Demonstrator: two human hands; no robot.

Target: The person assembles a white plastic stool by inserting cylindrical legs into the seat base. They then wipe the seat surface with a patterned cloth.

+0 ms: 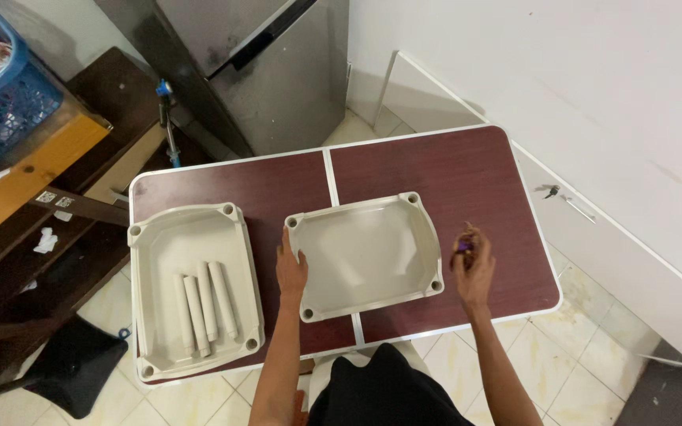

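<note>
- The left hand [290,270] lies flat, fingers extended and together, pressed against the left rim of a shallow beige tray [365,254] at the centre of the counter [451,181].
- The right hand [473,268] hovers just right of that tray, fingers pinched around a small purple object [462,248] too small to identify.
- A second beige tray [191,288] sits at the counter's left end, holding four pale cylinders [205,306] side by side.
- Beyond the dark red counter stand a grey refrigerator [278,71] and, far left, a blue basket [1,95].
</note>
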